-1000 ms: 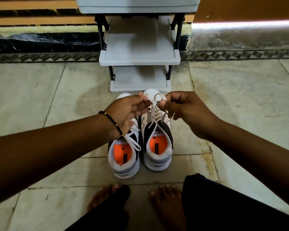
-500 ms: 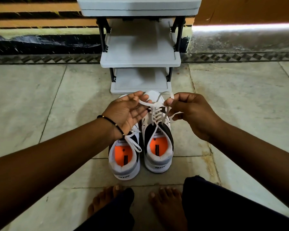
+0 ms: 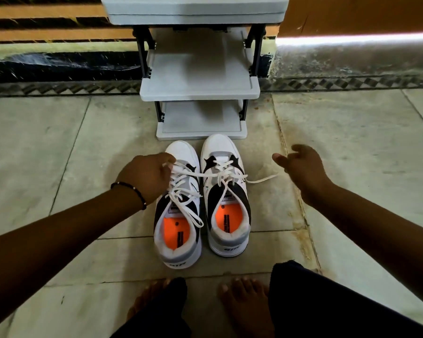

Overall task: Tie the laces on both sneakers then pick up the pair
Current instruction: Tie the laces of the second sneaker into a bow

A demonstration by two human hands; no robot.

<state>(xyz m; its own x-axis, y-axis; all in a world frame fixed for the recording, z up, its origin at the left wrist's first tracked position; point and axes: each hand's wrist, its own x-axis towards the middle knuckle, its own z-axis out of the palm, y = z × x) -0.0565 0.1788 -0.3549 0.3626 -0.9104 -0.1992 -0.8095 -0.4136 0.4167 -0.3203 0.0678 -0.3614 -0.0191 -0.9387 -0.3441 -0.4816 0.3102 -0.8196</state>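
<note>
on the floor: two white-and-black sneakers side by side, toes toward a grey shoe rack (image 3: 198,86)
left sneaker (image 3: 178,215): orange insole, heel lettering too small to read
right sneaker (image 3: 226,198): orange insole, laces (image 3: 230,175) loose, ends strung out to both sides
left hand (image 3: 145,176): fingers pinched on a lace end
right hand (image 3: 303,167): fingers spread, holding nothing, off to the sneaker's right
rack: three shelves, bare
surface: pale stone tiles (image 3: 59,142), patterned border along the wall

Smooth white sneakers (image 3: 200,203) with woven laces (image 3: 220,176) on dull stone floor (image 3: 59,147).
</note>
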